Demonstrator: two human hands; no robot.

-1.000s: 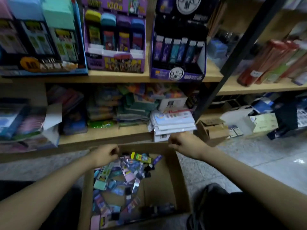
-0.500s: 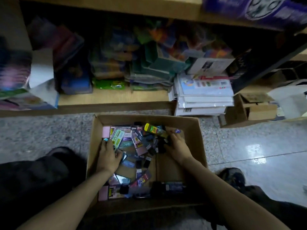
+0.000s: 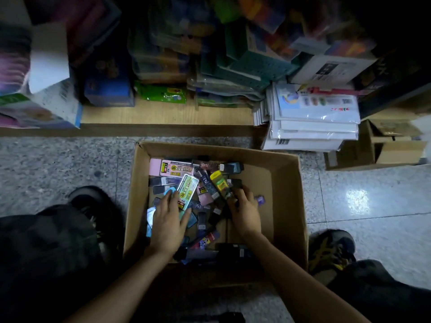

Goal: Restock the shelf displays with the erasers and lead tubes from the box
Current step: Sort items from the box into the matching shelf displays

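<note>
Left hand point(image 3: 168, 220) palm-down inside the open brown cardboard box point(image 3: 286, 194), fingers straight and spread on the heap of small coloured eraser and lead-tube packets point(image 3: 205, 194) filling the box's left half (pale green flat packet point(image 3: 187, 191) just beside the thumb). Right hand point(image 3: 245, 210) at box centre, fingers curled into the heap; cannot tell if they clamp anything.

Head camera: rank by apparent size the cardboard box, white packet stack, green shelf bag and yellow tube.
1. cardboard box
2. white packet stack
3. green bag
4. yellow tube
The box sits nearest the camera, which enlarges it.
</note>
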